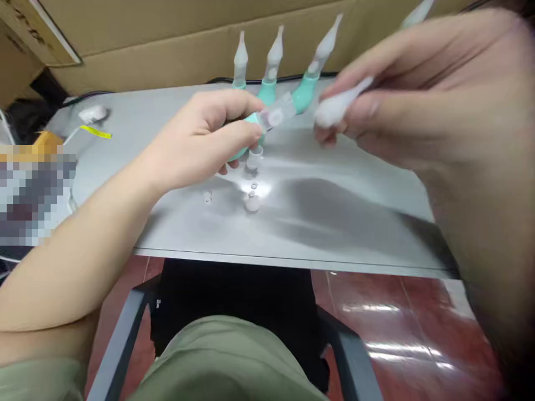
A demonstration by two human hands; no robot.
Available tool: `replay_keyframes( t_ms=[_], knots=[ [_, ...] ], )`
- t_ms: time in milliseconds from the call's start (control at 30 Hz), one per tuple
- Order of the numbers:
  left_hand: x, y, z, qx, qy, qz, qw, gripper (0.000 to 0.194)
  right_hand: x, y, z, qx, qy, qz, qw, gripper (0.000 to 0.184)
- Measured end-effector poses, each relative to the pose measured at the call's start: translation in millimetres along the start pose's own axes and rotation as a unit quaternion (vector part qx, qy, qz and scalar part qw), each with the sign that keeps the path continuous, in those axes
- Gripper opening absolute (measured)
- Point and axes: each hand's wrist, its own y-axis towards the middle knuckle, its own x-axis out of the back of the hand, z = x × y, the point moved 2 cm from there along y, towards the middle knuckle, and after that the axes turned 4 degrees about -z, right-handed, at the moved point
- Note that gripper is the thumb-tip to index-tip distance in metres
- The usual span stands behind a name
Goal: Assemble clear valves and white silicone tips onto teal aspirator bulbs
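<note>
My left hand (209, 131) is closed around the mint-green bulb (252, 118) of a nasal aspirator. Its clear tube (282, 111), with a white part inside, points up to the right and has no tip on its end. Pinched between thumb and fingers of my right hand (401, 100) is a white nozzle tip (338, 106), held apart from the tube and somewhat blurred. Below my left hand, a small clear cup-like piece (254, 158), a tiny ring (254, 186) and a white rounded piece (252, 202) are on the table. Small clear bits (208, 196) lie left of them.
Several aspirators with white tips, one of them a green-bulbed aspirator (307, 89), stand along the back of the grey table (188, 234). Behind is a cardboard wall (167, 39). A white object (92, 114) and a yellow strip (96, 132) lie left. A chair armrest (351, 356) is below.
</note>
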Motion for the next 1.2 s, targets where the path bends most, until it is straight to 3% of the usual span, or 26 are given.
replay_keyframes(
  t_ms=[133,300,600,867,1033,1200],
  knots=[
    [-3.9,1,2,0.025,0.006,0.024,0.999,0.016,-16,4,-6,0.022,0.018,-0.095,0.995,0.047],
    [-4.3,2,6,-0.008,0.006,0.032,0.999,0.012,-19,2,-13,0.027,-0.031,-0.057,0.998,0.047],
    [-5.6,4,12,-0.035,0.014,0.035,0.999,0.011,-16,-3,-11,0.089,-0.096,-0.064,0.989,0.041],
    [-8.3,1,9,-0.068,0.017,0.017,0.997,0.015,-12,-6,-11,0.105,-0.111,-0.068,0.986,0.038],
    [-6.4,0,4,-0.066,0.037,0.03,0.997,0.017,-12,-8,-8,0.095,-0.126,-0.06,0.986,0.023],
    [-4.2,1,9,-0.079,0.05,0.045,0.995,0.019,-9,-10,-4,0.095,-0.153,-0.055,0.982,0.028]
  ],
)
